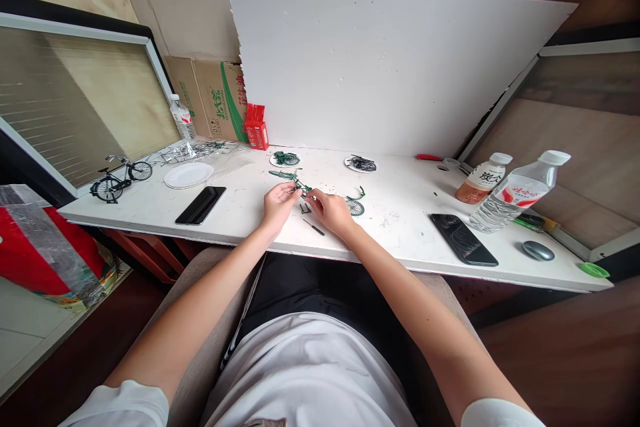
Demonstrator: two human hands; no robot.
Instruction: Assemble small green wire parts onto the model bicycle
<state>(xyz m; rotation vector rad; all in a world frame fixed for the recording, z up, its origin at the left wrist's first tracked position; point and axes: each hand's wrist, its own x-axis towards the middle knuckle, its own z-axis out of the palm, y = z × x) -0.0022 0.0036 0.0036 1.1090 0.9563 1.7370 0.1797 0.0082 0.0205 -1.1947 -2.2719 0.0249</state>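
Black and slim, a screwdriver-like tool (314,227) lies on the white table (245,217), on the near side of the green model-bicycle frame (301,185). A small dark part (305,209) sits between that tool and the frame. From where I stand, the frame is up in the fingers: the left hand (280,205) pinches it from the left between thumb and fingertips, and the right hand (331,211) has thumb and forefinger pressed together at its near end. Just right of the frame lie a spoked wheel (356,207) and a curved green piece (358,194), both loose.

Beyond the frame, a plate of green parts (285,166) stands slightly left and a plate of dark parts (347,163) to the right. Well left of the frame, a black model bicycle (120,180) stands on both wheels, seemingly complete. By comparison, I'd judge the green one partly assembled, with at least that wheel and curved piece left to attach. Farthest beyond the frame leans a white board (380,67).
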